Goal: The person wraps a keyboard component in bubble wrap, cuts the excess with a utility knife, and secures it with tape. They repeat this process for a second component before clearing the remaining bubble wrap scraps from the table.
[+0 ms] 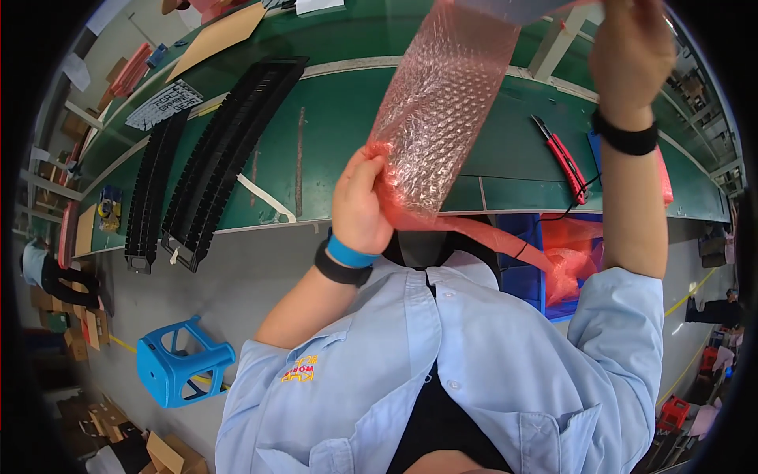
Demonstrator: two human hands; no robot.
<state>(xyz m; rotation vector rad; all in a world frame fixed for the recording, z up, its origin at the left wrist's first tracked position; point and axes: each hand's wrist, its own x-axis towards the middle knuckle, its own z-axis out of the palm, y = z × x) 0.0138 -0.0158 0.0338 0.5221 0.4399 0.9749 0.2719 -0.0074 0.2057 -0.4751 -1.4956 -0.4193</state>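
Observation:
A sheet of pink bubble wrap (442,110) stretches from the top edge down to the front edge of the green bench. Its lower corner is gripped by my left hand (362,201), thumb on top. From there a long pink strip (497,237) trails right to more pink bubble wrap (570,272) in a blue bin (530,268). My right hand (636,63) is raised at the upper right, near a flat greyish piece (533,8) at the wrap's upper end. Its fingers are blurred and partly cut off, so what they hold is unclear.
On the green bench (316,158) lie two long black slotted racks (233,150) (154,189), a white strip (267,197) and a red utility knife (560,158) with its blade out. A tape roll (109,207) sits far left. A blue stool (185,359) stands on the floor.

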